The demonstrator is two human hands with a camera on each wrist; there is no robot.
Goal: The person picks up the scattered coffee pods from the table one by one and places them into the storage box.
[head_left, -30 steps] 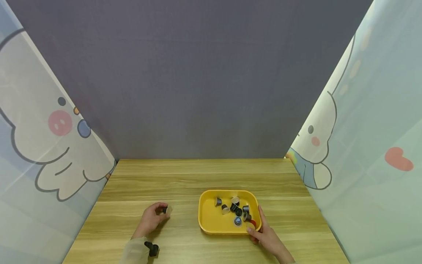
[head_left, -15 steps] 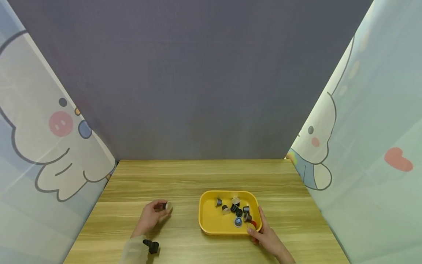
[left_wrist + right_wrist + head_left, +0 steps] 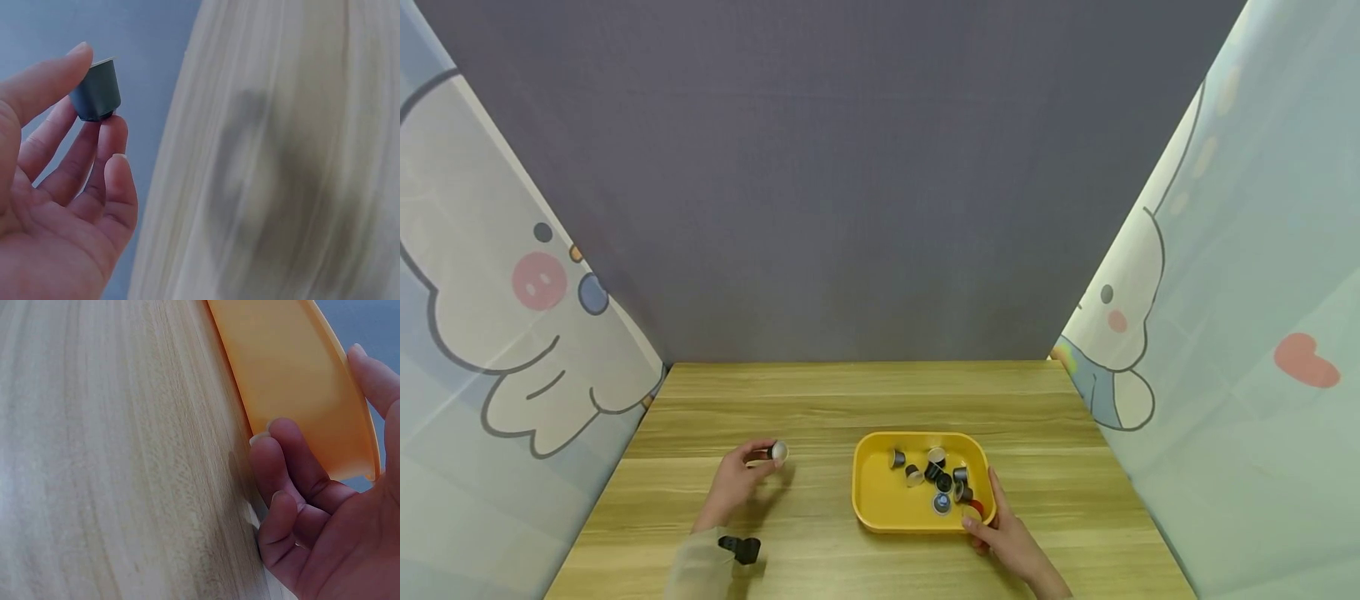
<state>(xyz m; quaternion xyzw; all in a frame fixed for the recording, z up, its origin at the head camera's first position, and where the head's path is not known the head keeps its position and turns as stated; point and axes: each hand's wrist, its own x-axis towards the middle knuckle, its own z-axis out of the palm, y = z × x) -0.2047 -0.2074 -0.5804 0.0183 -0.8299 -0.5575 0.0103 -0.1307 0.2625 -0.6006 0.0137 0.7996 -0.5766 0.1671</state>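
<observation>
In the head view my left hand (image 3: 733, 486) pinches a coffee capsule (image 3: 779, 452) between thumb and fingers, off to the left of the yellow tray (image 3: 876, 504). The left wrist view shows that capsule (image 3: 99, 92) as a dark green cup with a pale lid, thumb at its rim and fingertips at its base. My right hand (image 3: 1013, 546) grips the tray's near right corner, thumb over the rim. From the right wrist, the fingertips press against the outer wall of the tray (image 3: 287, 375). Several dark and grey capsules (image 3: 943, 482) lie loose in its right half.
The tray stands on a wood-grain table (image 3: 820, 400). A beige-lidded capsule (image 3: 972, 513) and a red one (image 3: 977, 506) lie in the tray's corner by my right thumb. A grey curtain (image 3: 857, 208) hangs behind the table, with printed cartoon curtains (image 3: 1240, 350) at the sides.
My left hand has moved a little away from me toward the back of the table, carrying the capsule, whose lid now faces more upward. The right hand and tray have stayed put.
</observation>
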